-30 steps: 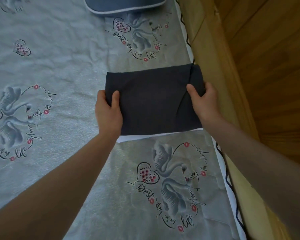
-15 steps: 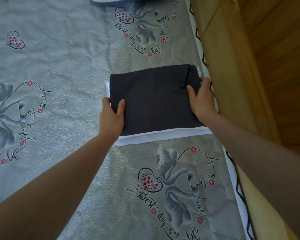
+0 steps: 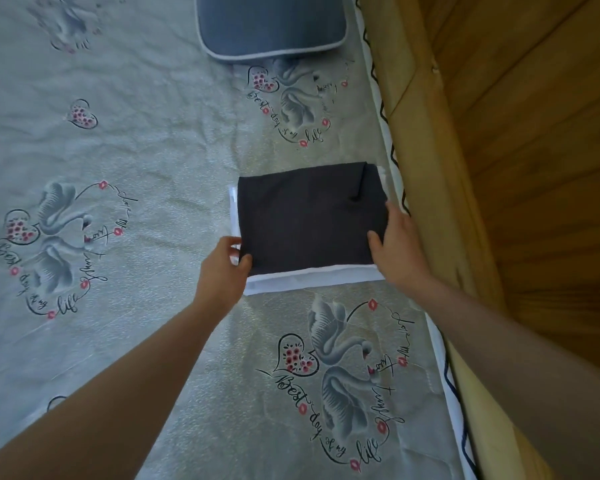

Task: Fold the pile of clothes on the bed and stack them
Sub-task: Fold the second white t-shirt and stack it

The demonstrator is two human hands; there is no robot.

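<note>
- Dark charcoal folded garment — a flat rectangle of fine-textured cloth lying square on top of a white folded garment, whose edge shows along the near and left sides; together they form a low stack near the right edge of the bed.
- Bed — covered by a pale grey quilted sheet printed with swans, hearts and script; a blue-grey cushion with white piping lies beyond the stack, well apart from it, and a light wooden bed frame runs along the right.
- Left hand — at the near left corner of the stack, thumb on the dark cloth and fingers curled at the edge; the grip appears to pinch the dark garment lightly.
- Right hand — at the right side of the stack, fingers curved over the dark garment's edge. Whether the grip clamps the cloth or only rests on it cannot be told.
- Step in hand, as judged — placing and squaring the folded dark piece on the stack.
- Next move, as judged — both hands let go without dragging the top layer askew, then reach for another garment; no unfolded pile is in view.
</note>
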